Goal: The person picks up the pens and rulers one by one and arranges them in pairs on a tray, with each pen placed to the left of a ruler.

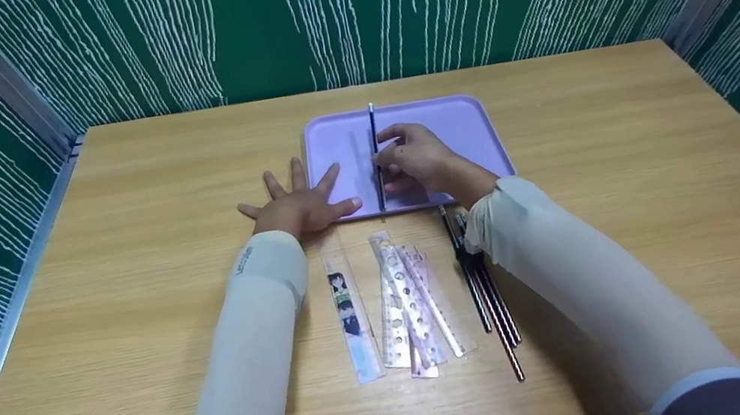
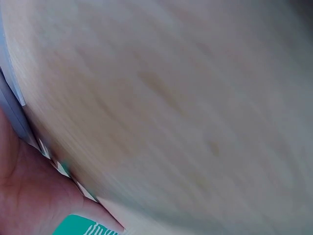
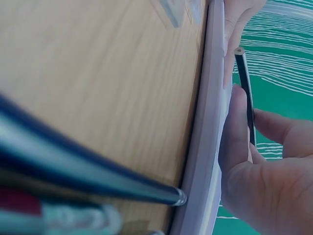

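Observation:
A dark pencil (image 1: 376, 153) stands lengthwise over the purple tray (image 1: 460, 115), pinched between the thumb and fingers of my right hand (image 1: 416, 157). The right wrist view shows the same pencil (image 3: 247, 93) in the fingertips, its end pointing up past the tray rim (image 3: 198, 147). With fingers spread wide, my left hand (image 1: 300, 208) rests at the tray's near left corner, its thumb over the rim. In the left wrist view only part of that hand (image 2: 39, 191) shows; the rest is blurred tabletop.
Several clear rulers (image 1: 407, 307) lie overlapped in front of the tray. Left of them lies a ruler with cartoon figures (image 1: 348, 310). Several more dark pencils (image 1: 488, 293) lie bunched under the right forearm. Green walls with white lines (image 1: 262, 29) stand behind the wooden table (image 1: 165, 167).

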`<action>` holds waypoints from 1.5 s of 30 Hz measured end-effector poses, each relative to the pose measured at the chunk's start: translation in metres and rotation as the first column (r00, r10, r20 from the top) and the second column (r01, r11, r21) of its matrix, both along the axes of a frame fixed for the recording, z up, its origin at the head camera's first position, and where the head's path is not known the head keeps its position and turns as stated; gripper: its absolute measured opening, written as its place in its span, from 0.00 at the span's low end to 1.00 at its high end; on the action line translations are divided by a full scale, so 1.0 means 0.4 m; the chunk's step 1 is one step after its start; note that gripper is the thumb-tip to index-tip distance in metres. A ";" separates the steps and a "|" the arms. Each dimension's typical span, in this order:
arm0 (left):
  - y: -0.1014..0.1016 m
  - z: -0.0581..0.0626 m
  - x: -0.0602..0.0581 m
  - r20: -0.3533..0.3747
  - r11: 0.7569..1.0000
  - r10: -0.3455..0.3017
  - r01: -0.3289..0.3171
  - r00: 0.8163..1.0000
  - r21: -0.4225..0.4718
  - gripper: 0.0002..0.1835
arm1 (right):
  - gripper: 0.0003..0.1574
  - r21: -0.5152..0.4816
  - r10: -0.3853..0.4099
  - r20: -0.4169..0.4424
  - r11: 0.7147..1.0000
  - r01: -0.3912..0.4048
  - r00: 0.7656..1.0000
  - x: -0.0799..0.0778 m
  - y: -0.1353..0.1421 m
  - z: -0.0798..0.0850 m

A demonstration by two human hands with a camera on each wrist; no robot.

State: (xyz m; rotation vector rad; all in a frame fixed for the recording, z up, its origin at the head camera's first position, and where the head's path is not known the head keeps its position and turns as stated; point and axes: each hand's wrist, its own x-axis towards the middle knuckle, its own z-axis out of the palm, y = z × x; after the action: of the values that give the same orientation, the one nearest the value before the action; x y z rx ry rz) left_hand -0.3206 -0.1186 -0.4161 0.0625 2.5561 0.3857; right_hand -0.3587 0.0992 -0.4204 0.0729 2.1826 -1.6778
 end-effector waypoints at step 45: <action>-0.001 -0.006 -0.005 -0.005 1.000 0.000 0.000 1.000 -0.013 0.46 | 0.23 0.381 -0.047 -0.155 0.919 0.104 0.987 -0.001 -0.128 -0.008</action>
State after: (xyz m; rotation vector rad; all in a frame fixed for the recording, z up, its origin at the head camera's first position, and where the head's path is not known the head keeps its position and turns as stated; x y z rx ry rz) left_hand -0.3224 -0.1189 -0.4184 0.0588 2.5636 0.3700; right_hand -0.3589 0.0479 -0.4235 0.1504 2.6264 -1.2953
